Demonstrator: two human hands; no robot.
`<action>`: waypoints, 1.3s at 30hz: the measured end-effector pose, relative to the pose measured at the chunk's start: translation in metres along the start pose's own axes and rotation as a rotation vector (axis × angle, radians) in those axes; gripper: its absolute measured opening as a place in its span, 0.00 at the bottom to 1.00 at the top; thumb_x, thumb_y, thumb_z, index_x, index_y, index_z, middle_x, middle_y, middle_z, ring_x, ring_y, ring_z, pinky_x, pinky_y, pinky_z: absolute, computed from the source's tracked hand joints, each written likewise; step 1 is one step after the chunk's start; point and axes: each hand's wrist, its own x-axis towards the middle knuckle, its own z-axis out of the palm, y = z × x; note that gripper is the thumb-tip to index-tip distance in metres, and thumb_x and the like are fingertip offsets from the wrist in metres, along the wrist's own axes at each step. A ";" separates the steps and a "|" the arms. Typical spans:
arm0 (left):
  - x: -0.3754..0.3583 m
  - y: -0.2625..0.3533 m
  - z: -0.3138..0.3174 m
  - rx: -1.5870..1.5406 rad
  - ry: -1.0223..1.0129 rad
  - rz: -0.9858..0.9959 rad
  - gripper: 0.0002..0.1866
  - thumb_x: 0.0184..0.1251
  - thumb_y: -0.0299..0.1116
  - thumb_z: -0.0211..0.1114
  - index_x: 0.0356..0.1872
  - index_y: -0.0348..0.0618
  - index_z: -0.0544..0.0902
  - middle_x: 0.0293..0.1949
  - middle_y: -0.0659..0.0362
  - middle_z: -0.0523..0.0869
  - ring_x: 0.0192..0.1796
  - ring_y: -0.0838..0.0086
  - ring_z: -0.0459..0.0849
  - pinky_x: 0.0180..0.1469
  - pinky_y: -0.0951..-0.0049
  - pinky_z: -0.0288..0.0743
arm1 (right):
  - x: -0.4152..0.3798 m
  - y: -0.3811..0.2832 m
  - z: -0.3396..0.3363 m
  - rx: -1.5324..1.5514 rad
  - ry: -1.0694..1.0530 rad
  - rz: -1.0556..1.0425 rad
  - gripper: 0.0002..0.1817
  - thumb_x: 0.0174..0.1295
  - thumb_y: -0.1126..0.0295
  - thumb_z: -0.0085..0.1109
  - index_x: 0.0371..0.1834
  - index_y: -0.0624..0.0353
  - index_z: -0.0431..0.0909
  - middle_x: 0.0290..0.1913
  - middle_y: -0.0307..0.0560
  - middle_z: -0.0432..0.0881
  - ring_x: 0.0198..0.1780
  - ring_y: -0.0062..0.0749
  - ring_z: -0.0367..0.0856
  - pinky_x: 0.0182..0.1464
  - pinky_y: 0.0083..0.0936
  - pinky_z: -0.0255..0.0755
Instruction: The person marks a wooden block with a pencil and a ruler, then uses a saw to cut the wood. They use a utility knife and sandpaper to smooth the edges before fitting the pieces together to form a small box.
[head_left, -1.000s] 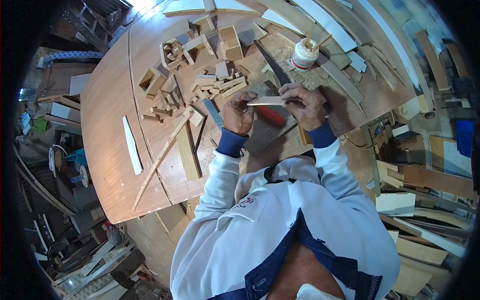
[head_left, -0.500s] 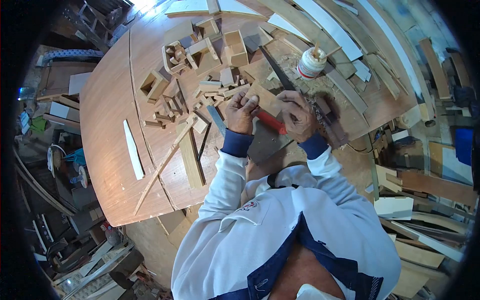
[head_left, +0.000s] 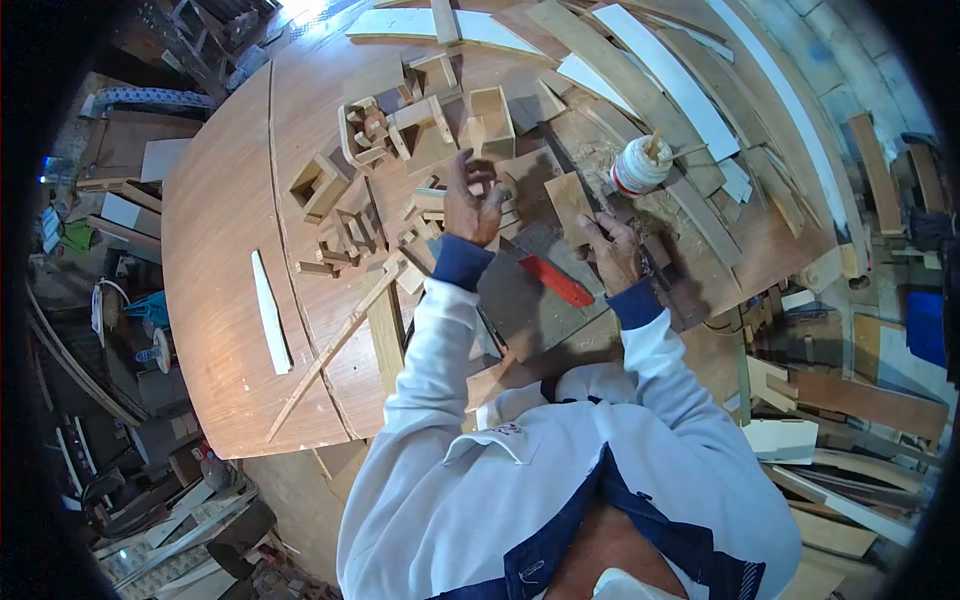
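My right hand (head_left: 612,248) grips the lower end of a small flat wooden board (head_left: 570,203), thumb on its face. My left hand (head_left: 470,203) is apart from that board, fingers spread, above a cluster of small wood offcuts (head_left: 428,200); its palm side is partly hidden. Between my hands and nearer my body lies a red tool handle (head_left: 556,280) on a dark grey sheet (head_left: 535,315). Just beyond the right hand stands a white jar (head_left: 640,166) with sticks in its mouth.
Several small open wooden boxes (head_left: 492,125) stand beyond my left hand. A long thin wooden strip (head_left: 330,350) and a white strip (head_left: 268,312) lie on the table (head_left: 215,250) to the left. Long boards (head_left: 640,85) are piled at the far right.
My left hand has let go of the small board and moved left and away from me over the offcuts. My right hand keeps the board, now turned more upright in view.
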 end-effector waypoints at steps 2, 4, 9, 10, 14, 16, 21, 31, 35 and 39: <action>0.020 -0.017 -0.005 0.204 0.017 0.121 0.36 0.51 0.25 0.66 0.64 0.38 0.62 0.51 0.46 0.79 0.52 0.58 0.80 0.52 0.64 0.76 | 0.005 0.009 -0.007 0.005 -0.011 0.020 0.14 0.64 0.61 0.59 0.30 0.61 0.80 0.25 0.37 0.78 0.23 0.17 0.74 0.24 0.17 0.70; 0.040 -0.033 -0.005 0.375 0.002 0.242 0.39 0.45 0.29 0.69 0.63 0.37 0.63 0.50 0.43 0.79 0.54 0.50 0.78 0.57 0.59 0.71 | 0.005 0.013 -0.010 0.011 -0.021 0.041 0.14 0.64 0.60 0.59 0.31 0.61 0.80 0.25 0.37 0.78 0.23 0.17 0.75 0.24 0.17 0.71; 0.071 -0.023 0.003 0.413 -0.066 0.276 0.31 0.50 0.36 0.70 0.57 0.37 0.70 0.47 0.44 0.81 0.52 0.50 0.79 0.55 0.59 0.73 | 0.000 0.020 -0.013 0.072 0.018 0.073 0.13 0.63 0.60 0.61 0.31 0.60 0.80 0.26 0.36 0.78 0.22 0.17 0.74 0.23 0.17 0.71; 0.077 -0.020 0.009 0.544 -0.067 0.204 0.27 0.53 0.39 0.69 0.53 0.36 0.74 0.46 0.44 0.82 0.52 0.51 0.80 0.54 0.59 0.73 | -0.001 0.024 -0.013 0.073 0.021 0.073 0.13 0.63 0.60 0.61 0.31 0.60 0.80 0.26 0.36 0.78 0.22 0.17 0.74 0.23 0.17 0.71; 0.106 -0.009 0.034 0.815 -0.058 -0.112 0.25 0.59 0.54 0.61 0.46 0.41 0.79 0.42 0.47 0.84 0.50 0.53 0.81 0.53 0.50 0.71 | -0.001 0.031 -0.015 0.105 0.069 0.112 0.12 0.63 0.61 0.61 0.31 0.59 0.80 0.25 0.35 0.77 0.21 0.17 0.74 0.23 0.17 0.71; 0.127 -0.018 0.045 0.930 -0.096 -0.278 0.31 0.55 0.62 0.60 0.50 0.48 0.78 0.43 0.51 0.85 0.50 0.57 0.82 0.57 0.41 0.65 | -0.001 0.028 -0.017 0.084 0.071 0.119 0.11 0.63 0.62 0.61 0.30 0.59 0.80 0.25 0.35 0.77 0.21 0.17 0.74 0.22 0.16 0.71; 0.144 -0.035 0.060 1.045 -0.173 -0.296 0.34 0.42 0.62 0.69 0.51 0.55 0.79 0.48 0.58 0.83 0.55 0.62 0.80 0.60 0.49 0.68 | -0.004 0.049 -0.037 -0.066 0.076 -0.010 0.11 0.62 0.66 0.62 0.28 0.64 0.78 0.24 0.35 0.75 0.28 0.21 0.77 0.29 0.21 0.69; 0.073 0.065 0.007 1.187 0.015 0.201 0.09 0.48 0.37 0.61 0.27 0.47 0.84 0.28 0.50 0.86 0.35 0.53 0.85 0.37 0.58 0.78 | -0.069 0.028 -0.025 -0.809 -0.201 -0.736 0.07 0.50 0.65 0.65 0.31 0.54 0.85 0.50 0.51 0.77 0.52 0.48 0.74 0.52 0.38 0.70; 0.007 0.077 -0.016 1.211 0.105 0.415 0.06 0.50 0.32 0.59 0.28 0.47 0.83 0.28 0.51 0.85 0.35 0.53 0.84 0.37 0.56 0.76 | -0.077 0.042 -0.009 -0.985 -0.115 -0.560 0.07 0.50 0.64 0.64 0.29 0.53 0.84 0.49 0.50 0.76 0.52 0.49 0.72 0.51 0.41 0.69; -0.053 0.080 -0.025 1.199 0.084 0.479 0.08 0.51 0.32 0.59 0.32 0.47 0.83 0.31 0.52 0.85 0.39 0.55 0.83 0.44 0.54 0.74 | -0.067 0.055 -0.014 -1.018 0.002 -0.605 0.07 0.51 0.63 0.64 0.29 0.54 0.84 0.43 0.49 0.77 0.47 0.49 0.74 0.50 0.42 0.70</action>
